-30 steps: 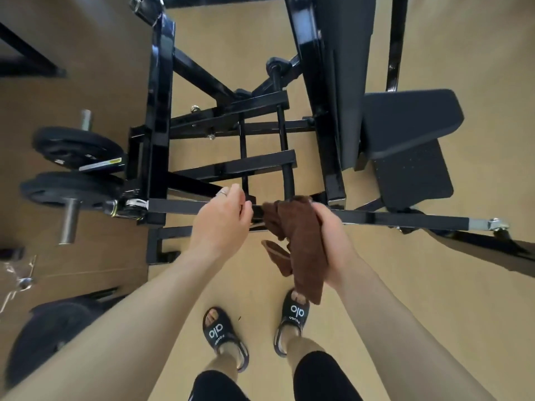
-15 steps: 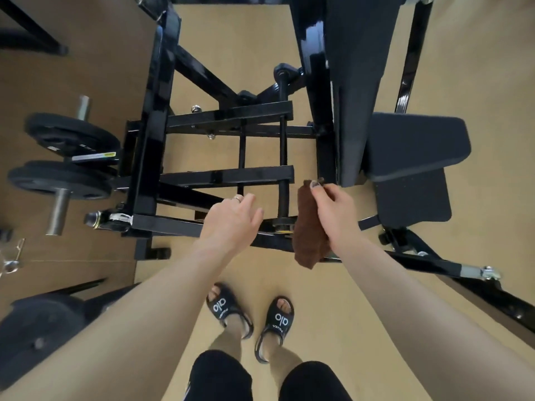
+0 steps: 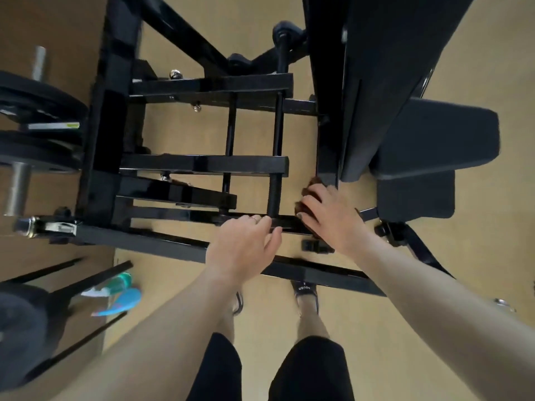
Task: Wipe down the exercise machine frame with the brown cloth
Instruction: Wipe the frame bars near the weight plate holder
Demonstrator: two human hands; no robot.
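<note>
The black exercise machine frame [image 3: 202,163] fills the middle of the view, with crossbars, two thin uprights and a long bar running low across the front. My right hand [image 3: 330,215] covers the brown cloth [image 3: 307,191], of which only a small dark edge shows past the fingers, and holds it against the lower end of the thick black post beside the seat. My left hand [image 3: 246,247] lies on the long front bar with its fingers curled over the bar's edge.
Black seat pads [image 3: 434,146] stand at the right. Weight plates [image 3: 31,123] on a steel sleeve sit at the left, another plate at the lower left. A teal bottle [image 3: 118,285] lies on the tan floor. My sandalled feet stand under the front bar.
The view has moved closer over the frame. My right hand carried the cloth forward and right, from hanging by the front bar to the base of the thick post. My left hand stays on the bar.
</note>
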